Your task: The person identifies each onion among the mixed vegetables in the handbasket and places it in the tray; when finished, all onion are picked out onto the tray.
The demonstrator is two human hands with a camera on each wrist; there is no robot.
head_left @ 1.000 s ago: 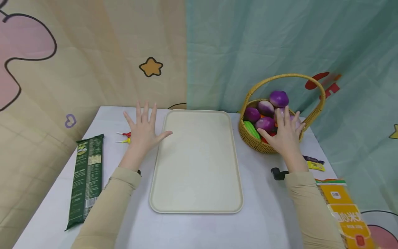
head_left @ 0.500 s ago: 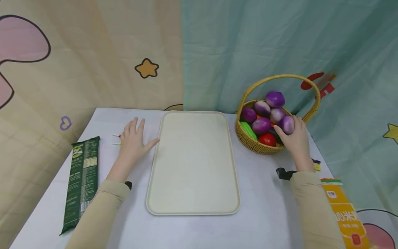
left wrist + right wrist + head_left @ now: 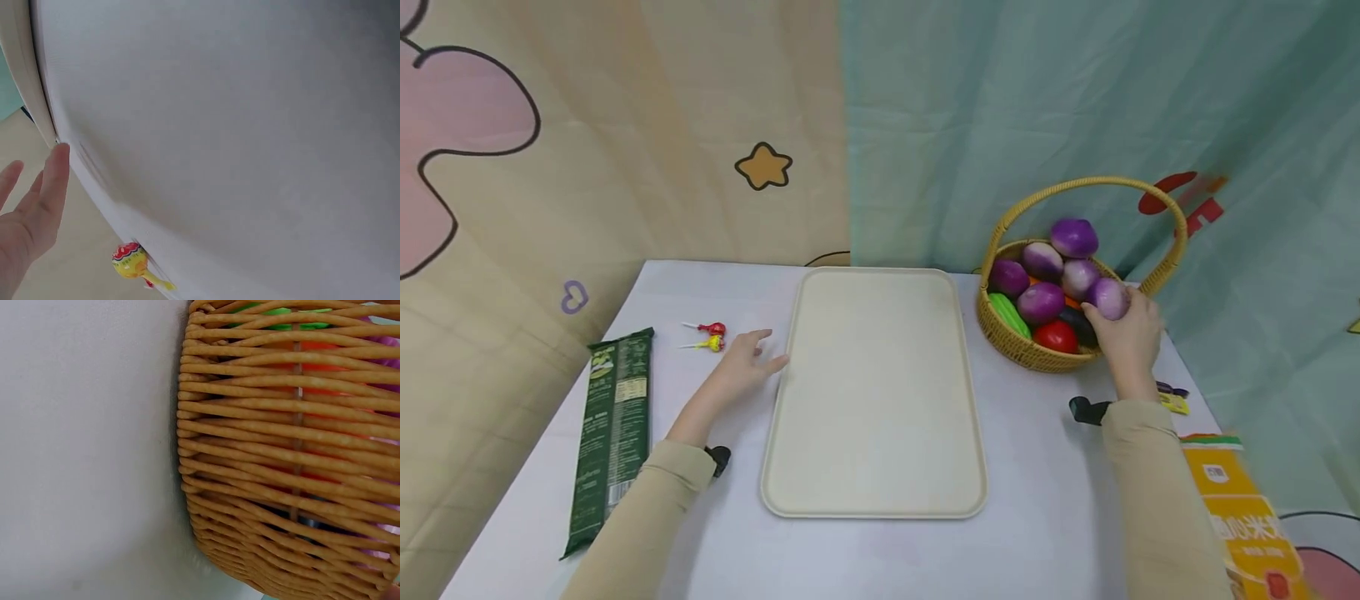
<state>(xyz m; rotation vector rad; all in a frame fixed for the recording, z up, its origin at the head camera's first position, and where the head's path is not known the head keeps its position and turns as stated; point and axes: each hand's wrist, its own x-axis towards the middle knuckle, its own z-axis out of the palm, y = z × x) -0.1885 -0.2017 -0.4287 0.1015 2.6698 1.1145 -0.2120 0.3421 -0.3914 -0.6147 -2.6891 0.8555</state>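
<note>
The right hand [image 3: 1129,335] curls its fingers round 1 purple-white vegetable [image 3: 1108,297], which may slip because of its roundness, while the left hand [image 3: 739,364], loosely extended, holds nothing.

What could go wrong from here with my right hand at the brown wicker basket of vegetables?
Your right hand pinches a round purple-and-white vegetable; other round purple vegetables crowd close by, so lifting it might set one rolling. The arched woven handle comes down right beside your fingers, so knocking it could tip the brown wicker basket.
</note>
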